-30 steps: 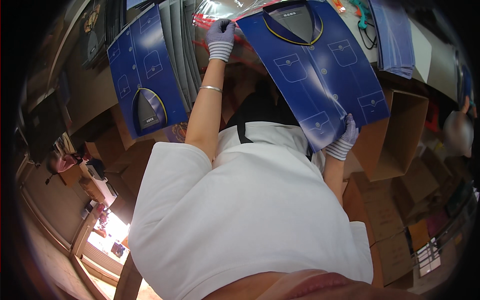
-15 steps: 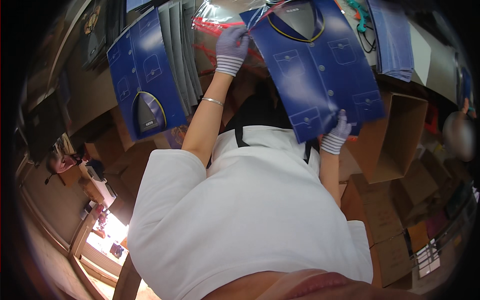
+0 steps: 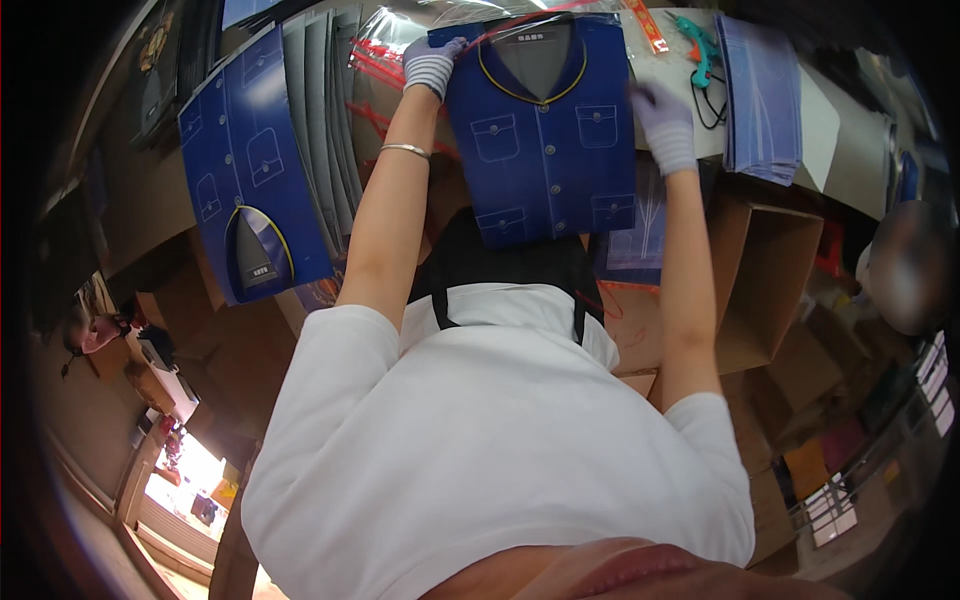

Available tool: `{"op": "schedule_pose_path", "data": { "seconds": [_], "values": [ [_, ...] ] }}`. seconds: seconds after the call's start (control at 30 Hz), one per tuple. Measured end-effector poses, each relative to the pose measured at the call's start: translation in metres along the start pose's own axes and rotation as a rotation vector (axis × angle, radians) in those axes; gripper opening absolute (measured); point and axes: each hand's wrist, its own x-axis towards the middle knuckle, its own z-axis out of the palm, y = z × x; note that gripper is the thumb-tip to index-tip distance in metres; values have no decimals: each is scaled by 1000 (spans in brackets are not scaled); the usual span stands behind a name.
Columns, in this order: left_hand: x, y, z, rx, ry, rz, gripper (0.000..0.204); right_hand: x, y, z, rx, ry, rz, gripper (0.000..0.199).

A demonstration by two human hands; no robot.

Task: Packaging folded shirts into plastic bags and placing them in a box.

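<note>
A blue sheet printed like a buttoned jacket (image 3: 545,185), with a yellow-lined collar cut-out, lies upright before me. Its top is at a clear plastic bag (image 3: 385,30) with red edges, and a red strip crosses the collar end. My left hand (image 3: 430,65), in a striped glove, is closed at the sheet's upper left corner, where the bag's red edge meets the fingers. At the sheet's right edge is my right hand (image 3: 662,118), also gloved; its fingers are smeared by motion, so their grip cannot be made out.
To the left, another jacket sheet (image 3: 235,165) lies beside a row of grey sheets (image 3: 320,120). A teal glue gun (image 3: 697,45) with a black cord and a stack of light-blue sheets (image 3: 757,100) are at the right. An open cardboard box (image 3: 765,285) stands below them.
The jacket sheet has moved left and straightened, its collar end now by the bag. My right hand has gone from the sheet's lower edge up to its right side. My left hand has shifted slightly left.
</note>
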Motion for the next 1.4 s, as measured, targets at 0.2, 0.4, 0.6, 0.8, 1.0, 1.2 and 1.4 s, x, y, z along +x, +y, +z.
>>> {"op": "schedule_pose_path", "data": {
  "seconds": [0.2, 0.4, 0.6, 0.8, 1.0, 1.2, 1.4],
  "values": [
    [21, -14, 7, -148, -188, 74, 49, 138, -71, 16, -218, -113, -724, 19],
    [13, -23, 1, -299, -141, 62, 43, 123, -103, 4, -617, -225, -590, 13],
    [14, -45, 7, -490, -165, 113, 34, 70, -41, 35, -500, -39, -759, 15],
    [-1, -37, -4, -636, -218, 6, 26, 63, -4, 15, -41, 198, -187, 17],
    [-9, -14, -1, -401, -139, 125, 24, 127, 35, 5, -204, 65, 290, 47],
    [-28, 5, -12, -212, -37, 100, 24, 101, 64, 32, 528, -173, 114, 34],
    [-37, -14, -7, -600, -23, 111, 21, 65, 77, 40, 1152, 44, 403, 31]
  ]
}}
